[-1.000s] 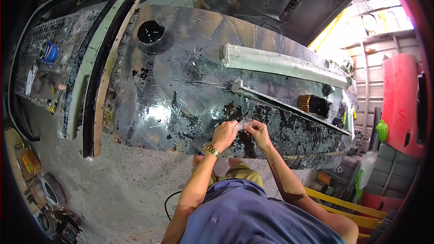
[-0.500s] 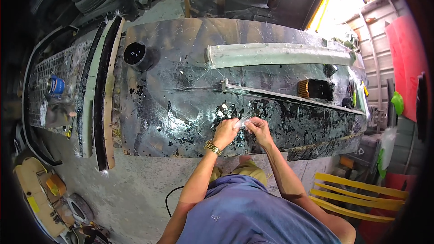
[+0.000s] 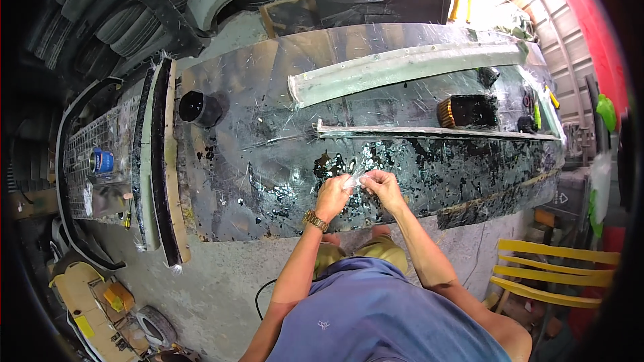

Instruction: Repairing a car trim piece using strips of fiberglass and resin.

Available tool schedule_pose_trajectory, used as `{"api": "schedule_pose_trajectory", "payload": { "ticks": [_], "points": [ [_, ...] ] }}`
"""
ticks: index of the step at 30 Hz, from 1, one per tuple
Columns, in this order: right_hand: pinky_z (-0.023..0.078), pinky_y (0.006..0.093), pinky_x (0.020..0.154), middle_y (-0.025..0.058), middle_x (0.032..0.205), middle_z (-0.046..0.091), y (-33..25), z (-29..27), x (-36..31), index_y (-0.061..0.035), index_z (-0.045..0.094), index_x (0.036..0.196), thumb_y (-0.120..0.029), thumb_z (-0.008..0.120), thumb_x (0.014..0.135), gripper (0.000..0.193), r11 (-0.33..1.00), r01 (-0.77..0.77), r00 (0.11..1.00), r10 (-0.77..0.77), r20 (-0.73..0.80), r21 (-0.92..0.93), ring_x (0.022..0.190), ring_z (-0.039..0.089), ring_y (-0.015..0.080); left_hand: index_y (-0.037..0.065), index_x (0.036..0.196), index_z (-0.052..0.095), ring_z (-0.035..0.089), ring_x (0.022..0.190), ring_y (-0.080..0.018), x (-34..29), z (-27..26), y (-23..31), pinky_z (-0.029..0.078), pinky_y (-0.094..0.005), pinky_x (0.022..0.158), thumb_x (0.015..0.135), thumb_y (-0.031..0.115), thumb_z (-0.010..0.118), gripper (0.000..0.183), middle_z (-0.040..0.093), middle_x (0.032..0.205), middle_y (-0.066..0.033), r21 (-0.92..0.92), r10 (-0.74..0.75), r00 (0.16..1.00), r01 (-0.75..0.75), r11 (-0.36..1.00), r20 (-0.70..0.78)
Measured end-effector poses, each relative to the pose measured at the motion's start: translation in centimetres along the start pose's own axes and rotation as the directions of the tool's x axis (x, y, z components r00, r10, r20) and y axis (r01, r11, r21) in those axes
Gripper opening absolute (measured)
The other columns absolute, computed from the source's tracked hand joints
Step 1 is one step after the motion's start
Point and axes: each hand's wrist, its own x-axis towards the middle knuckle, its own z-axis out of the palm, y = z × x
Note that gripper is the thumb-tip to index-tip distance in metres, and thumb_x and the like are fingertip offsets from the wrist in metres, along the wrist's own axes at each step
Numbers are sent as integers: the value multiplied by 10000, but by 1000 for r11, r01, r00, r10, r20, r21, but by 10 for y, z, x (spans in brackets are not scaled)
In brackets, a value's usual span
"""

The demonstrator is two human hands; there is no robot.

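Note:
My left hand (image 3: 332,196), with a gold watch (image 3: 315,220) at its wrist, is closed on a small crumpled piece of clear, whitish film (image 3: 354,181). The fingers of my right hand (image 3: 382,189) pinch the film's other side. Both hands are close together above the near edge of a dark worktable (image 3: 231,191) spotted with glossy black patches. Just beyond them lies a long, narrow pale bar (image 3: 416,132). What the film is, I cannot make out.
A wide pale curved strip (image 3: 402,72) lies toward the table's far side. A black container (image 3: 192,106) stands at left, and a ribbed brown container (image 3: 446,114) at right. Long curved pieces (image 3: 159,161) stand left of the table. A yellow slatted chair (image 3: 557,265) is at lower right.
The view has turned slightly, so the table and the pieces on it appear tilted differently. Both hands keep hold of the film, with only small finger movements.

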Motion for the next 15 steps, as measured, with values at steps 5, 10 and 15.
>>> {"api": "schedule_pose_trajectory", "payload": {
  "ticks": [5,10,15],
  "points": [
    [383,206,522,-31,682,617,0,0,5,-30,675,852,-115,682,854,85,999,38,999,-38,1,8,575,485,31,31,791,601,624,627,-309,2,5,2,461,-391,588,875,186,590,177,630,663,-129,69,55,993,-48,996,-101],
    [373,210,517,-19,674,609,-6,-1,14,-29,672,836,-110,670,862,85,998,55,998,-55,13,-7,573,484,38,28,946,637,637,667,-276,10,-6,8,476,-371,617,875,238,630,222,660,742,-142,70,-2,999,5,998,-48],
    [359,203,498,-12,662,611,-21,-3,38,-24,660,818,-119,660,865,107,993,97,993,-93,-73,59,543,481,34,25,1265,526,661,839,-314,6,-36,18,509,-387,706,866,191,624,442,664,1013,-183,-4,-39,960,39,999,-278]
  ]
}}
